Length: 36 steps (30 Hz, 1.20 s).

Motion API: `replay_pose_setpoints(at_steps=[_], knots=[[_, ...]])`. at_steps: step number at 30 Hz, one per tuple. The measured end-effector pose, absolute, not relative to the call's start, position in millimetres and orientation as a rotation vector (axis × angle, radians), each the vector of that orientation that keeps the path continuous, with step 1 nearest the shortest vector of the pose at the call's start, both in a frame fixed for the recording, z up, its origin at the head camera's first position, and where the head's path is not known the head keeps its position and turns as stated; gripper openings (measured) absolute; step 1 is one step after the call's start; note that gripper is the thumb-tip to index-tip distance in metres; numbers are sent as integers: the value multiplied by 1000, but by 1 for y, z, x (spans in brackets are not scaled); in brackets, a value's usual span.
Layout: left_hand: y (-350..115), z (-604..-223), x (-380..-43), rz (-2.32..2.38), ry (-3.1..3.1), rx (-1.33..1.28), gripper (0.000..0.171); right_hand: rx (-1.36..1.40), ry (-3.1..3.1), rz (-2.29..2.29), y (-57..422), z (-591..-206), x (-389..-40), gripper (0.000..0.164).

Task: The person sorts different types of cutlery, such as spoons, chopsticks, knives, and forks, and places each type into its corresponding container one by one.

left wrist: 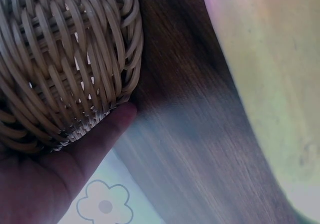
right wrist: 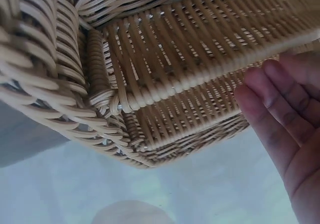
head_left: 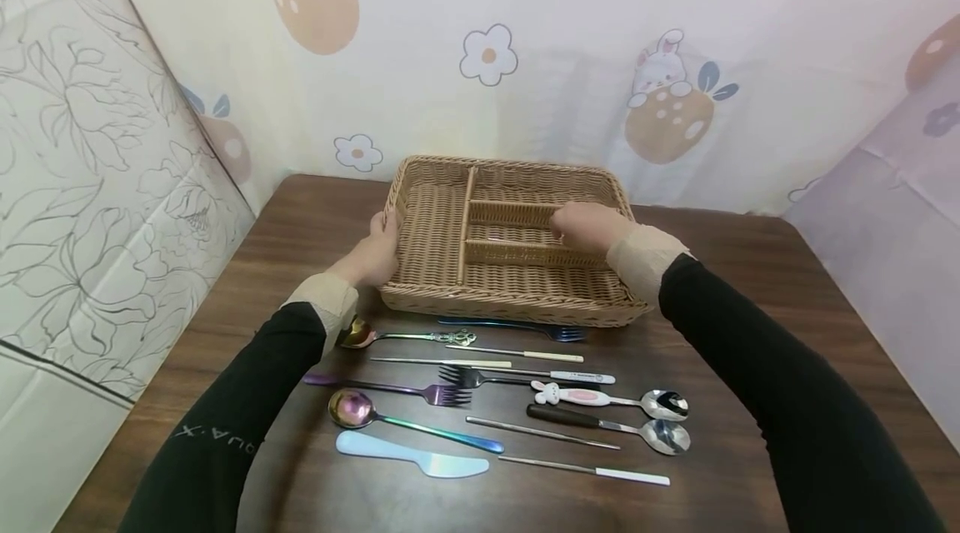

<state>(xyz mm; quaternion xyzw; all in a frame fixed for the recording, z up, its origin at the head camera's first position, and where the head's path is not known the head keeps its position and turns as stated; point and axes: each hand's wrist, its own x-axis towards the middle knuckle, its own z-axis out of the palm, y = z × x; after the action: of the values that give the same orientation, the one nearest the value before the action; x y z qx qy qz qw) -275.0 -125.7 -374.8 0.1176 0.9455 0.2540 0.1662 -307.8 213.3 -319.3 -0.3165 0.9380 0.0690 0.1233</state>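
Note:
A woven wicker basket [head_left: 427, 221] with dividers stands at the back of the table. My left hand [head_left: 375, 254] grips its left rim. In the left wrist view the thumb [left wrist: 102, 134] lies along the woven wall, and the other fingers are hidden. Over the right side of the basket, my right hand [head_left: 592, 226] reaches into the narrow middle compartment. Its slightly bent fingers [right wrist: 272, 121] come close to a wicker divider [right wrist: 200, 79] in the right wrist view, with nothing seen held.
In front of the basket lie a gold spoon [head_left: 358, 335], blue fork [head_left: 510, 323], purple fork [head_left: 446, 394], black fork [head_left: 465, 377], iridescent spoon [head_left: 352, 408], light-blue knife [head_left: 420, 456], rabbit-handled spoon [head_left: 663, 405], black-handled spoon [head_left: 663, 436] and several chopsticks [head_left: 630, 476]. A patterned curtain [head_left: 487, 117] hangs behind.

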Motion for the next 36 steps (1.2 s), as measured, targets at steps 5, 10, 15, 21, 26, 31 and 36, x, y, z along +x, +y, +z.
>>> replay_pose_setpoints(at_steps=[5, 10, 15, 21, 26, 31, 36], knots=[[-126, -376, -275, 728, 2699, 327, 81, -1000, 2763, 205, 214, -316, -296, 14], [-126, -377, -274, 748, 2694, 323, 81, -1113, 2815, 228, 218, -314, -281, 11], [-126, -376, -273, 759, 2682, 307, 80, -1207, 2834, 250, 221, -312, -264, 20], [-125, -373, -273, 752, 2686, 309, 79, -1238, 2867, 269, 226, -308, -240, 11], [-125, -373, -274, 742, 2692, 324, 78, -1333, 2902, 246, 233, -305, -218, 13], [-125, -374, -274, 750, 2691, 317, 80, -1411, 2910, 217, 239, -307, -198, 21], [-126, -374, -274, 752, 2689, 311, 81, -1468, 2909, 213, 242, -312, -182, 25]])
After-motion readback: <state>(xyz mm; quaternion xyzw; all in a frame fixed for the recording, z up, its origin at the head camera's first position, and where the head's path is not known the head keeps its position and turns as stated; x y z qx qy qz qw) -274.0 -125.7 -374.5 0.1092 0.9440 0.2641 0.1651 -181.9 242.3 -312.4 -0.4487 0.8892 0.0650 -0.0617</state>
